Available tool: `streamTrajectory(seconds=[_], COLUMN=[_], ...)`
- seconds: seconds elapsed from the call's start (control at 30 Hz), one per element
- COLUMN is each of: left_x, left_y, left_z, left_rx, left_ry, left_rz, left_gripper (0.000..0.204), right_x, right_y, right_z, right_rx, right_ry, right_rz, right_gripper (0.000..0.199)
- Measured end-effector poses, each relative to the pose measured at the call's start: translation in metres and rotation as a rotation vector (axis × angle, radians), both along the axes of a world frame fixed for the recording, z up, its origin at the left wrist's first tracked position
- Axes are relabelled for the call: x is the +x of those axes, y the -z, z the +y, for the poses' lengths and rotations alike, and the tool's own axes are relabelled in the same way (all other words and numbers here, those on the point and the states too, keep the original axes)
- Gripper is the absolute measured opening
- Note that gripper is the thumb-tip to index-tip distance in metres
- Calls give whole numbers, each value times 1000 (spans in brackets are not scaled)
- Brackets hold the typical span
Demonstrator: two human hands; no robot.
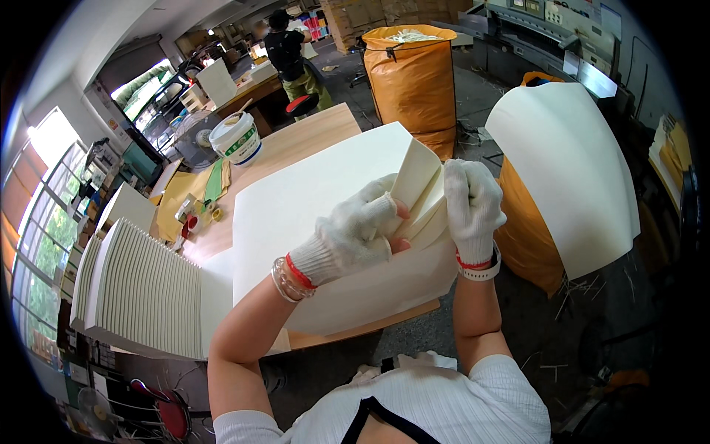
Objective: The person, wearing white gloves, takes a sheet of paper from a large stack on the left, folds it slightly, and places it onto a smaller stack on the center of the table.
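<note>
A thick stack of large white paper sheets (310,192) lies on the wooden table in front of me. My left hand (359,229), in a white knit glove with bare fingertips, is closed on the stack's right edge, where some sheets are lifted and bent apart. My right hand (473,203), also gloved, is curled round the right end of these folded-up sheets. Its fingertips are turned away from view. Between the two hands, the sheet edges (425,196) fan into a few separate bundles.
Left of the stack stand ribbed white paper piles (148,288). A white bucket (235,138) and tape rolls (191,222) sit on the table (296,148). Beyond is an orange bulk bag (410,89); at right, white sheets (566,170) drape over another. A person (288,55) works far back.
</note>
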State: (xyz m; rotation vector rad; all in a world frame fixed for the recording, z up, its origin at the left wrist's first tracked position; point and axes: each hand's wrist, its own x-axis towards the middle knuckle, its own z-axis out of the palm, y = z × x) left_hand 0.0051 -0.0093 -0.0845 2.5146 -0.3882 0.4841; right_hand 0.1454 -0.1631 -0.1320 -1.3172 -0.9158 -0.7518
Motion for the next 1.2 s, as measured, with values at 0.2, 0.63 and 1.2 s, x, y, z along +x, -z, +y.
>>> streamTrajectory(seconds=[0.2, 0.63, 1.2], left_x=[6, 3, 4], left_y=[9, 3, 2], left_z=[6, 0, -1], left_rx=[-97, 19, 0], left_ry=[49, -10, 45], left_rz=[-44, -27, -50], left_gripper=[45, 38, 37], right_x=[3, 1, 0], right_y=[3, 4, 6], right_z=[-1, -1, 0], right_rx=[-4, -14, 11], right_ry=[15, -1, -13], right_rz=[-72, -14, 93], right_gripper=[20, 16, 25])
